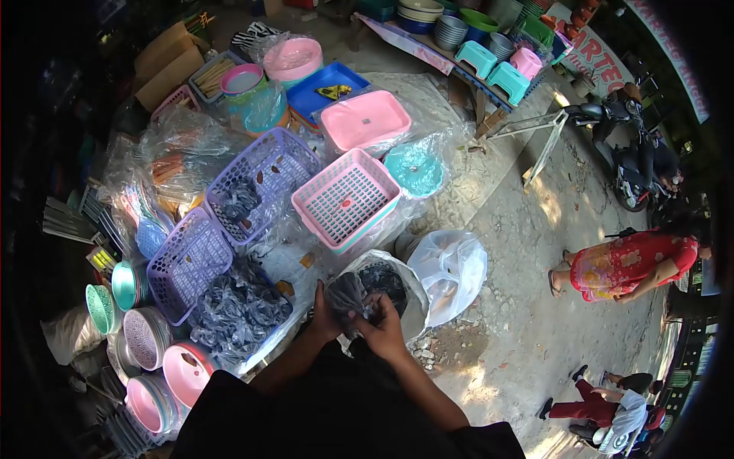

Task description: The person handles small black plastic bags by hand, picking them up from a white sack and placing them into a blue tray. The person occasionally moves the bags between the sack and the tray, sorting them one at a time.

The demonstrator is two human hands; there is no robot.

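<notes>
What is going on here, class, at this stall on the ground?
A person is bent over plastic wares spread on the ground. Both hands, the left hand and the right hand, grip a dark bundle wrapped in clear plastic over an open plastic sack. A white bag lies beside it. Ahead sit a pink basket and purple baskets, with stacked bowls to the left. Another person in a red dress walks past on the right.

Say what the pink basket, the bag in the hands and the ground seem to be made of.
Pink basket: moulded plastic by its look, with an even grid of holes and a smooth, evenly coloured rim. Bag gripped by the left hand and right hand: thin plastic film, crinkled and glossy. Ground: probably rough concrete or packed dirt, grey and pebbly.
</notes>
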